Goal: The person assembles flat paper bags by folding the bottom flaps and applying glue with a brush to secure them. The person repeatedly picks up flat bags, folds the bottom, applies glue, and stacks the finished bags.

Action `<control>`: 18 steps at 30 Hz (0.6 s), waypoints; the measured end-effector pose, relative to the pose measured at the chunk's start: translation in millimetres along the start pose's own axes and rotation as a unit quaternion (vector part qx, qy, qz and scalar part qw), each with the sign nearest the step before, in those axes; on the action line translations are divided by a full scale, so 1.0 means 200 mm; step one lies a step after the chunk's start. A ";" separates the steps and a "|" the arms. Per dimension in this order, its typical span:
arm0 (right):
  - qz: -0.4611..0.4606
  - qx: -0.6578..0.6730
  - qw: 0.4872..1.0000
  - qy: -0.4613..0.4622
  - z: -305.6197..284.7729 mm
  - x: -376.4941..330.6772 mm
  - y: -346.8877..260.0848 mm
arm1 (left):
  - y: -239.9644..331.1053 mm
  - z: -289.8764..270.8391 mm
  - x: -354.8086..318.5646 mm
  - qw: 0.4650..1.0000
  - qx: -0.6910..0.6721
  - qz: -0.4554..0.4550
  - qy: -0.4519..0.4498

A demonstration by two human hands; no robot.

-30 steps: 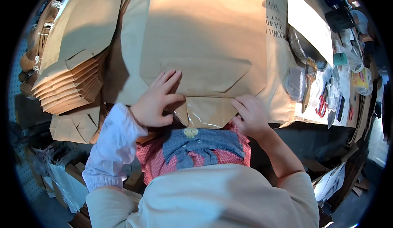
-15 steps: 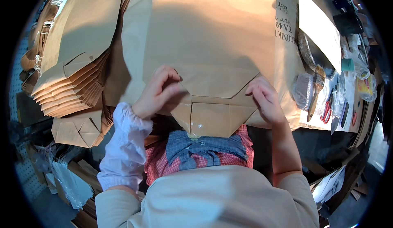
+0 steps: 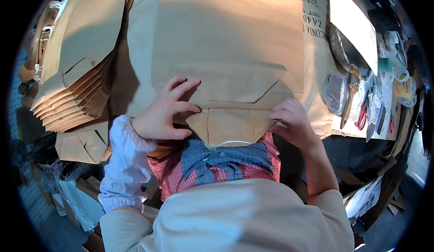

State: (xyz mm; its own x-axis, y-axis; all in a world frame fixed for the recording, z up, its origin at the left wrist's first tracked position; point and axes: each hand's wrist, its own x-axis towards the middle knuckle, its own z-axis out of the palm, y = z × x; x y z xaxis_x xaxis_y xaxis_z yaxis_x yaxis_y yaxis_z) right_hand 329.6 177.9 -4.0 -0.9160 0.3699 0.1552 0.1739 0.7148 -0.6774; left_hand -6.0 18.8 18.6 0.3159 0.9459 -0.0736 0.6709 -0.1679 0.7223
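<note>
A large brown paper bag (image 3: 226,35) lies flat in front of me, its folded bottom end toward my body. The lower bottom flap (image 3: 230,125) hangs over the near edge, with a shiny strip along its rim. At the flap's left corner, my left hand (image 3: 158,111) has its fingers spread, some fingertips touching the paper. My right hand (image 3: 296,123) is closed at the opposite corner, thumb and fingers pinching the paper's edge.
Stacked brown bags (image 3: 86,84) with folded bottoms lie on the left. To the right are a brush (image 3: 350,93), red-handled scissors (image 3: 361,117), a knife (image 3: 371,125), a plastic-wrapped bundle (image 3: 334,93) and a white sheet (image 3: 355,21).
My left hand has dropped slightly and spread its fingers at the flap's corner. My right hand has moved down and closed on the right edge. The flap sits slightly higher.
</note>
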 end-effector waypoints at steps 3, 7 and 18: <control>0.020 0.051 0.998 0.024 -0.01 0.02 0.02 | 0.03 0.03 0.00 0.998 0.058 -0.020 0.019; 0.125 0.137 0.977 0.107 0.01 0.08 0.01 | 0.01 0.04 0.04 0.987 -0.050 -0.064 0.142; 0.129 0.165 0.972 0.104 0.08 0.18 0.08 | -0.10 0.15 0.13 0.961 -0.109 -0.124 0.220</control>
State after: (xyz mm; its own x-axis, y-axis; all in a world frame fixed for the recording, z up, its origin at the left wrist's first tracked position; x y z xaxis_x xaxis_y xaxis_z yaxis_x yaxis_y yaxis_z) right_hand 293.3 193.9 -21.5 -0.7583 0.6482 0.0687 0.2309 0.3657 -0.9016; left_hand 8.4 37.6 -18.0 -0.1827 0.9832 0.0013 0.5181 0.0952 0.8500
